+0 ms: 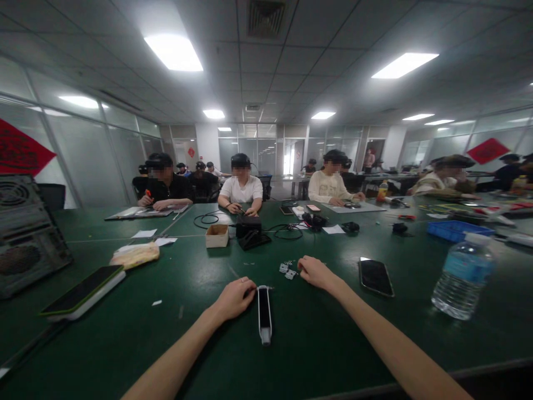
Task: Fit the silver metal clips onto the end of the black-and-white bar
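A slim white device with a long dark face (265, 314) lies on the green table in front of me. Just left of its top end rests my left hand (236, 297), fingers curled down and a ring on one of them; whether it touches the device I cannot tell. Several small grey metal parts (287, 270) lie in a loose group beyond the device. Close to their right side is my right hand (315, 272), its fingers bent together near the tabletop. Anything inside either hand's fingers is hidden.
A phone (376, 276) and a water bottle (461, 278) stand to the right, with a blue tray (460, 230) behind. Ahead are a small box (217, 236) and a black stand (250, 230) with cables. At left lies a green-edged device (85, 291). People sit opposite.
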A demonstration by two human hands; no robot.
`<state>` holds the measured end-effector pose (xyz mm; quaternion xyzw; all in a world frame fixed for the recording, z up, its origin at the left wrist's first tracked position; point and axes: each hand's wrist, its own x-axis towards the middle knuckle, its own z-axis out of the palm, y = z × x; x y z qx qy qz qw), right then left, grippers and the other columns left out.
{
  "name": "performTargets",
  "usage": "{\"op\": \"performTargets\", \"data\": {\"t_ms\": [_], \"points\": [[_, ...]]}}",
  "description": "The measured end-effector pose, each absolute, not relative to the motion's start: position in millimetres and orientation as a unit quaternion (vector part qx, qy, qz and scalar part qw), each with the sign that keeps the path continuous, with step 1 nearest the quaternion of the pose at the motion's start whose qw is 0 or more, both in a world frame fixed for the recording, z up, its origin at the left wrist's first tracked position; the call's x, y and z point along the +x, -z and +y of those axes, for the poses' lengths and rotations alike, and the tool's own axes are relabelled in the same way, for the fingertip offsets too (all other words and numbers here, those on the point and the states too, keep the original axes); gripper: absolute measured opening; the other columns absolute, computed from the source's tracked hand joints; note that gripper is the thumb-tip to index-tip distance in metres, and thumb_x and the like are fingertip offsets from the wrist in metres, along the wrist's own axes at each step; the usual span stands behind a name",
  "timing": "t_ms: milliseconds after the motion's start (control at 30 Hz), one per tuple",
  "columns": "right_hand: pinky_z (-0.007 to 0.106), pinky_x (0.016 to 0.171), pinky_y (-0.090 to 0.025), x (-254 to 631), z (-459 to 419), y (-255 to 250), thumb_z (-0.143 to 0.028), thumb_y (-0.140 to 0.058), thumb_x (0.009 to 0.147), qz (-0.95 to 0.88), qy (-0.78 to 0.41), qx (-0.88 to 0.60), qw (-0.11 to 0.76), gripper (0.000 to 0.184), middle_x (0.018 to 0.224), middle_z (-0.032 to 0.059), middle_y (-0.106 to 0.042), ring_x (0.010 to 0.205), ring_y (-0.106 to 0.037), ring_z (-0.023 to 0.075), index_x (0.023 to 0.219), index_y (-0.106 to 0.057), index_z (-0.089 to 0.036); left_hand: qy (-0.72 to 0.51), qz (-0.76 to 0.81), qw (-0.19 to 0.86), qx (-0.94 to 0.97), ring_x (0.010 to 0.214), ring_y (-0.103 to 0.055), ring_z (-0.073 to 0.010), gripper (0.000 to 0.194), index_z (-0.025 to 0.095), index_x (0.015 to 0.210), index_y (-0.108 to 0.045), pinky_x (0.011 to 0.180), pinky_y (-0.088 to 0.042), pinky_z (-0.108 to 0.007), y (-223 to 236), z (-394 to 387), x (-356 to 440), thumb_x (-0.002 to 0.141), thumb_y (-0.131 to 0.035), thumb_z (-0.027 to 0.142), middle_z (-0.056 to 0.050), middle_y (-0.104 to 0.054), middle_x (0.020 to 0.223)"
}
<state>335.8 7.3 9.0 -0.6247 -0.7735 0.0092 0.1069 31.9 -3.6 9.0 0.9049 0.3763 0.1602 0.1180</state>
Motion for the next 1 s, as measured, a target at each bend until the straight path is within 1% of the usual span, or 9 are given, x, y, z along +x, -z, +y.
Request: {"op": "performTargets", "data": {"t_ms": [167, 233, 333, 433, 700, 867, 1000], "points": [[0.027, 0.082, -0.043, 326, 4, -9, -0.018, -0.043, 0.089, -0.812, -0.026, -0.542, 0.217, 0.022, 0.101, 0.0087, -0.059, 0.089, -0.056, 0.0158, 0.099, -0.062, -0.014, -0.161, 0.378, 0.122, 0.903, 0.086, -0.057, -0.0156, 0.021, 0.019, 0.098, -0.062, 0.076, -0.045, -0.025, -10, -5, 32, 0.089, -0.043, 0.022, -0.004, -0.061, 0.096], [0.028, 0.082, -0.044, 316, 0, -8, -0.019, -0.044, 0.09, -0.828, -0.048, -0.505, 0.238, 0.021, 0.099, 0.0075, -0.06, 0.089, -0.056, 0.0159, 0.098, -0.063, -0.015, -0.161, 0.379, 0.123, 0.903, 0.086, -0.057, -0.0153, 0.021, 0.019, 0.098, -0.062, 0.076, -0.045, -0.025, -12, -6, 31, 0.089, -0.043, 0.023, -0.004, -0.061, 0.096], [0.029, 0.081, -0.045, 298, -7, -7, -0.02, -0.047, 0.089, -0.85, -0.079, -0.458, 0.247, 0.018, 0.094, 0.0055, -0.062, 0.087, -0.057, 0.0158, 0.095, -0.064, -0.016, -0.16, 0.378, 0.125, 0.904, 0.086, -0.057, -0.0151, 0.021, 0.019, 0.098, -0.062, 0.076, -0.045, -0.025, -13, -7, 31, 0.089, -0.043, 0.023, -0.004, -0.061, 0.096], [0.028, 0.08, -0.046, 280, -15, -6, -0.02, -0.05, 0.089, -0.861, -0.108, -0.425, 0.258, 0.017, 0.093, 0.0043, -0.064, 0.086, -0.058, 0.0153, 0.095, -0.065, -0.017, -0.162, 0.374, 0.119, 0.905, 0.086, -0.057, -0.0152, 0.021, 0.019, 0.096, -0.062, 0.076, -0.045, -0.025, -13, -7, 32, 0.089, -0.042, 0.023, -0.004, -0.061, 0.095], [0.027, 0.081, -0.046, 269, -21, -1, -0.017, -0.05, 0.087, -0.837, -0.16, -0.431, 0.296, 0.021, 0.095, 0.0026, -0.068, 0.086, -0.06, 0.0146, 0.096, -0.068, -0.019, -0.168, 0.369, 0.103, 0.908, 0.084, -0.057, -0.0156, 0.022, 0.019, 0.096, -0.061, 0.074, -0.045, -0.025, -8, -4, 32, 0.089, -0.041, 0.023, -0.004, -0.061, 0.094], [0.026, 0.074, -0.048, 267, -22, -1, -0.018, -0.052, 0.084, -0.817, -0.195, -0.449, 0.306, 0.02, 0.092, 0.0033, -0.068, 0.079, -0.061, 0.0144, 0.096, -0.068, -0.018, -0.168, 0.371, 0.098, 0.908, 0.082, -0.058, -0.0158, 0.022, 0.018, 0.094, -0.062, 0.074, -0.045, -0.025, -9, -5, 33, 0.088, -0.041, 0.021, -0.005, -0.061, 0.091], [0.024, 0.067, -0.047, 267, -23, -2, -0.019, -0.054, 0.081, -0.811, -0.21, -0.452, 0.306, 0.02, 0.088, 0.003, -0.067, 0.074, -0.059, 0.0134, 0.095, -0.068, -0.017, -0.171, 0.37, 0.099, 0.908, 0.082, -0.058, -0.016, 0.021, 0.018, 0.094, -0.062, 0.073, -0.045, -0.025, -9, -5, 33, 0.088, -0.042, 0.021, -0.005, -0.062, 0.091]]}}
